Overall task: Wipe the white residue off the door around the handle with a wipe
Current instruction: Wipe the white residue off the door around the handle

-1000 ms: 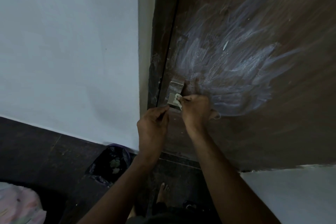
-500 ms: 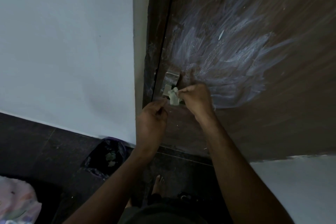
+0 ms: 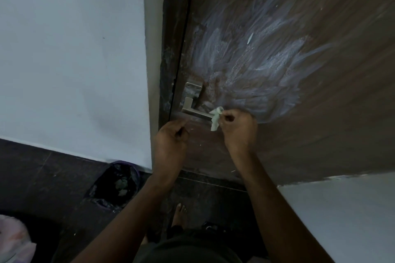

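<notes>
Beside the handle (image 3: 197,112), right hand (image 3: 238,129) pinches the wipe (image 3: 215,118) — wiping barely begun; left hand (image 3: 171,141) loosely curled, empty — next, sweep upward across the residue (image 3: 256,66).

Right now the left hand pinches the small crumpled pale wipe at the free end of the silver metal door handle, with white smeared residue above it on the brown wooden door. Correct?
Not quite. In the head view, the right hand pinches the small crumpled pale wipe; the left hand holds nothing. The rest stands: silver metal door handle, white smeared residue, brown wooden door.
</notes>
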A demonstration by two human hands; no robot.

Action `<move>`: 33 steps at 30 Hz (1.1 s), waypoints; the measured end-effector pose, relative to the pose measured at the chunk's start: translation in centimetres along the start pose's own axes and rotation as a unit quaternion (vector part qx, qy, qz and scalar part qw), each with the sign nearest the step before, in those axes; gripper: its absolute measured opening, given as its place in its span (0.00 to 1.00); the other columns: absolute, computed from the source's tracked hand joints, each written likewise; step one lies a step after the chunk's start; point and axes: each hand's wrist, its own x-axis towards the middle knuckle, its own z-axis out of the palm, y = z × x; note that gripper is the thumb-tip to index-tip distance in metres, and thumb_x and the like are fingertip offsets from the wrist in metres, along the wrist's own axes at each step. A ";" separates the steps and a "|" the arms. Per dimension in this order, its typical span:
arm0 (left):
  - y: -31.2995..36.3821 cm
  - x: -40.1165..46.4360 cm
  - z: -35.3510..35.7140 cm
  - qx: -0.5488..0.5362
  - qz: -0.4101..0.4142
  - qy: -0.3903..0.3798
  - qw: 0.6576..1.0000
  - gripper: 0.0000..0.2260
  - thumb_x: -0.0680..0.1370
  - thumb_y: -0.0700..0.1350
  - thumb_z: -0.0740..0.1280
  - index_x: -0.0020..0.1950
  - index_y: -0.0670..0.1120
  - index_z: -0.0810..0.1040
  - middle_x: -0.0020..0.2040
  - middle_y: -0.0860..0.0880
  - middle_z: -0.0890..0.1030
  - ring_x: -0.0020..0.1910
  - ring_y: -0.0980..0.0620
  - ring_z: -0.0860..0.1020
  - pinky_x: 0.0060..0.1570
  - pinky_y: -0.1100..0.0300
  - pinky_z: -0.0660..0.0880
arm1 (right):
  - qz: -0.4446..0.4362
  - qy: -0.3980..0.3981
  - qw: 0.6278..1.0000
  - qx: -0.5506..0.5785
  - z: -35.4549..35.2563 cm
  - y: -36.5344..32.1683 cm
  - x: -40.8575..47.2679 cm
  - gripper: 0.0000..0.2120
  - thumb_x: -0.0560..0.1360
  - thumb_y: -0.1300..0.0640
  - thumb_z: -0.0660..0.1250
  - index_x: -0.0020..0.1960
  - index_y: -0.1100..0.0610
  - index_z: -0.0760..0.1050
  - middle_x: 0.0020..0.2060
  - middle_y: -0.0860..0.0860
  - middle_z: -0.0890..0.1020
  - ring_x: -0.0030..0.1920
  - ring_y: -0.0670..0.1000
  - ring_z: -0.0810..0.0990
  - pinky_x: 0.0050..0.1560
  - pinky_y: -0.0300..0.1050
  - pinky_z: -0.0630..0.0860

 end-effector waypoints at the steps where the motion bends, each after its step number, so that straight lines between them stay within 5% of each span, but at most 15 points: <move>1: 0.0 -0.1 0.0 -0.009 -0.001 -0.001 1.000 0.15 0.78 0.40 0.68 0.59 0.59 0.80 0.42 0.76 0.76 0.47 0.77 0.75 0.43 0.84 0.67 | 0.023 0.017 0.999 0.035 -0.2 0.4 -0.4 0.02 0.75 0.61 0.73 0.46 0.57 0.85 0.37 0.44 0.84 0.32 0.38 0.78 0.31 0.27 0.72; 7: -0.1 -0.1 0.7 0.012 -0.011 -0.020 1.000 0.14 0.78 0.43 0.69 0.61 0.55 0.82 0.51 0.66 0.79 0.47 0.75 0.76 0.47 0.81 0.68 | 0.186 0.053 0.958 0.212 1.3 0.2 -3.0 0.06 0.72 0.62 0.75 0.49 0.55 0.83 0.36 0.43 0.84 0.32 0.41 0.84 0.30 0.29 0.76; 12: -0.2 0.0 0.9 -0.007 -0.012 -0.034 0.999 0.14 0.77 0.40 0.71 0.60 0.52 0.83 0.49 0.64 0.81 0.48 0.72 0.78 0.47 0.80 0.70 | 0.318 0.070 0.858 0.398 1.6 -0.2 -2.2 0.08 0.71 0.69 0.74 0.40 0.57 0.82 0.34 0.52 0.86 0.31 0.51 0.86 0.31 0.40 0.82; 19: -0.4 0.0 1.3 -0.024 -0.034 -0.059 0.997 0.14 0.78 0.40 0.70 0.62 0.52 0.82 0.48 0.68 0.79 0.49 0.73 0.78 0.46 0.79 0.72 | 0.285 0.045 0.859 0.423 1.6 -0.5 -2.9 0.07 0.72 0.69 0.73 0.41 0.58 0.82 0.34 0.52 0.87 0.32 0.53 0.86 0.31 0.39 0.82; 26: 0.5 0.1 1.0 -0.050 -0.027 -0.060 0.997 0.13 0.78 0.39 0.70 0.60 0.52 0.83 0.48 0.70 0.81 0.49 0.70 0.80 0.48 0.75 0.76 | 0.376 0.031 0.756 0.535 1.9 -1.0 -2.8 0.09 0.72 0.72 0.72 0.51 0.66 0.78 0.43 0.59 0.86 0.38 0.52 0.87 0.36 0.42 0.84; 33: 0.7 -0.3 0.6 -0.066 -0.053 -0.047 0.995 0.15 0.78 0.41 0.70 0.62 0.55 0.81 0.46 0.71 0.79 0.48 0.72 0.79 0.45 0.79 0.72 | 0.310 0.061 0.825 0.469 1.1 -0.1 -2.0 0.04 0.72 0.69 0.74 0.42 0.63 0.83 0.36 0.56 0.87 0.32 0.54 0.86 0.33 0.42 0.84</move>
